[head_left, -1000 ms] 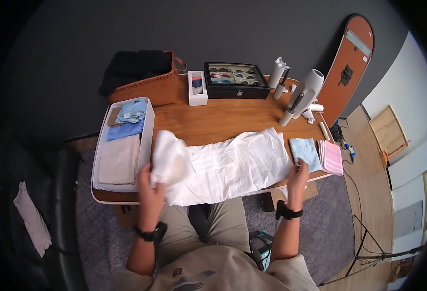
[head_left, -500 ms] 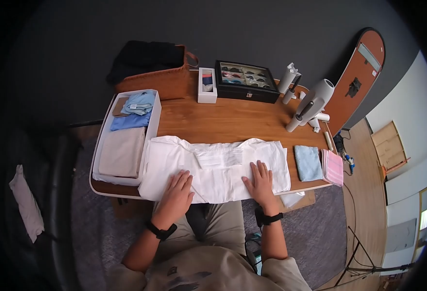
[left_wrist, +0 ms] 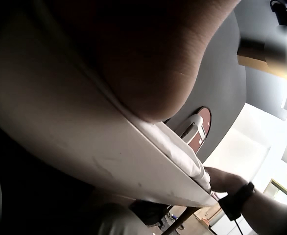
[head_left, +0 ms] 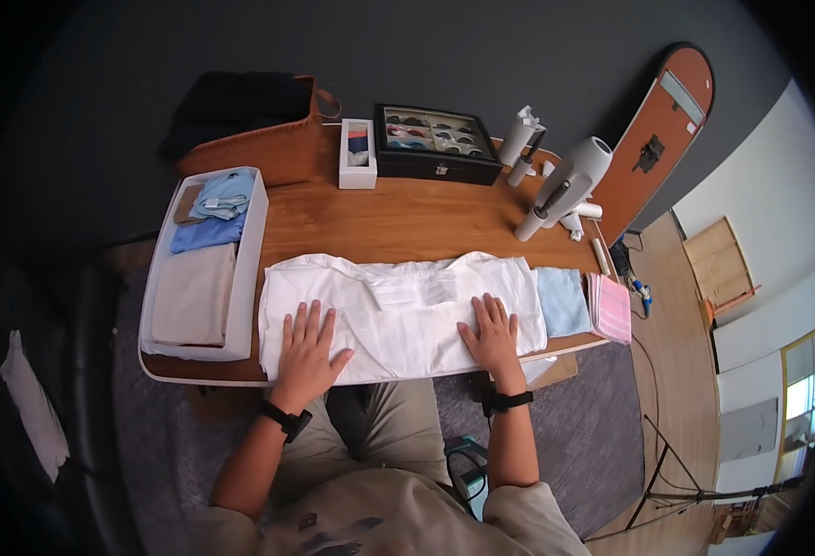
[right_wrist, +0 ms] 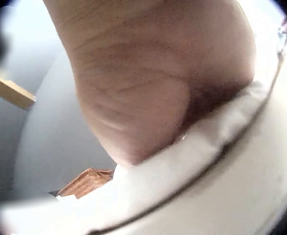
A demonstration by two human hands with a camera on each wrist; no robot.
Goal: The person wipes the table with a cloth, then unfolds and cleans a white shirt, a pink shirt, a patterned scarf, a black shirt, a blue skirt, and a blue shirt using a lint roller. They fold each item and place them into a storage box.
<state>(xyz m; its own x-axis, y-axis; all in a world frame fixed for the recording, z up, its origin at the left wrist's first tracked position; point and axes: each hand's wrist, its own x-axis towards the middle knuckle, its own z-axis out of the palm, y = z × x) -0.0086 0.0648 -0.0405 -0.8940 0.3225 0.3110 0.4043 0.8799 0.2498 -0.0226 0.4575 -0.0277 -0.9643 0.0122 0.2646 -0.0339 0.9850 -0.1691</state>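
Wooden table [head_left: 352, 218], near side: left hand [head_left: 308, 355] and right hand [head_left: 493, 341] flat, fingers extended, on folded white garment [head_left: 398, 338]; sunglasses case [head_left: 405, 165] far. I judge smoothing underway; next move probably calls for pinching an edge.

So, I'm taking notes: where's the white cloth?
In the head view, the white cloth lies on the table, under left hand and right hand, between the big white box at left and blue towel at right.
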